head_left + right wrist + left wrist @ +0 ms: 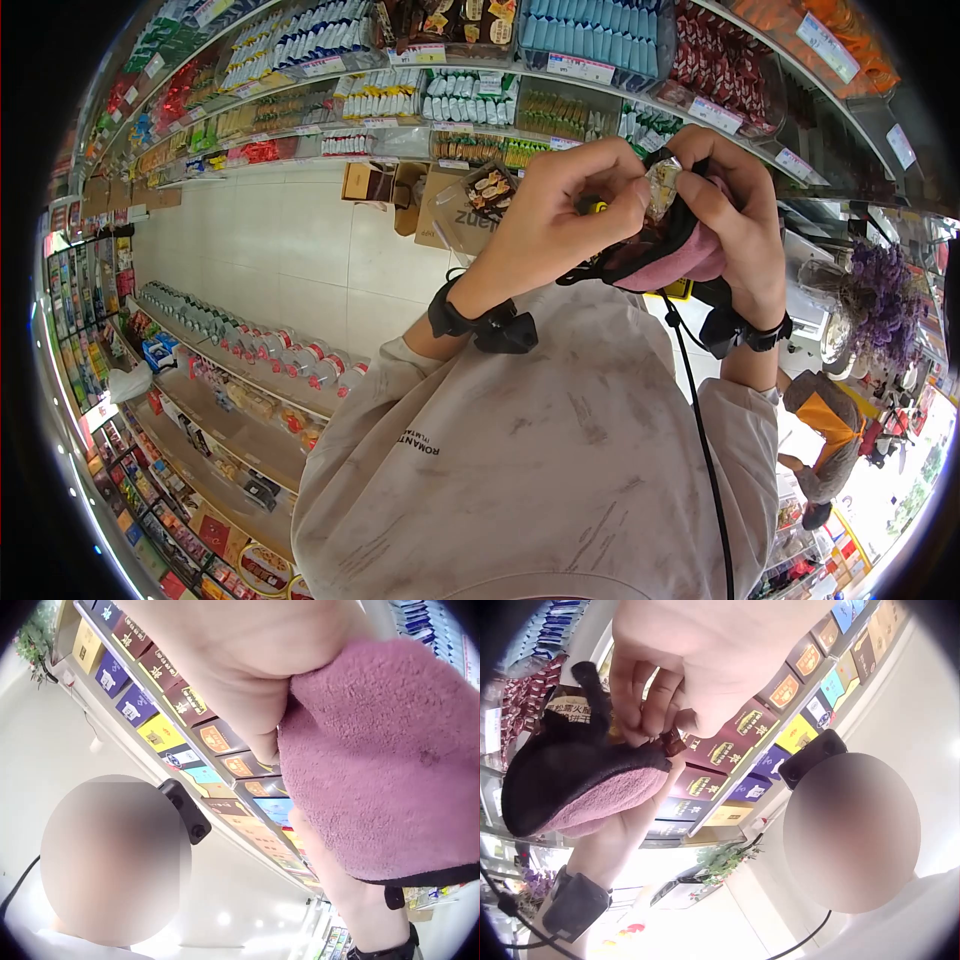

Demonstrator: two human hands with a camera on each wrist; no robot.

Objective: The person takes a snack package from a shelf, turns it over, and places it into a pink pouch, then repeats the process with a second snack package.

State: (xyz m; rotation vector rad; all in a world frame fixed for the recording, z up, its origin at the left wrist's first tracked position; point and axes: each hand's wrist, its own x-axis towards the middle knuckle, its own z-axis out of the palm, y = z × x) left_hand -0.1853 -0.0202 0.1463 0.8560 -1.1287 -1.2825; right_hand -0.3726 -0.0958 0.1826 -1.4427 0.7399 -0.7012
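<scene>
A pink fleecy pouch (680,262) with black trim is held up in front of the chest, its dark side showing in the left wrist view. My right hand (735,205) grips the pouch and pinches a small shiny wrapped packet (662,188) at its top. My left hand (575,200) has curled fingers, with thumb and fingertips pinching the packet's other side. In the left wrist view, a small brown-red wrapper (673,741) sits at the left hand's (694,664) fingertips. The pink fleece (382,757) covers much of the right wrist view, beside the right hand (255,652); its fingertips are hidden.
Shelves of wrapped snacks (590,45) stand beyond the hands. Cardboard boxes (430,205) and a clear tub (470,215) are below them. A low shelf with lidded jars (290,355) runs at left. Purple dried flowers (880,300) and another person (825,430) are at right.
</scene>
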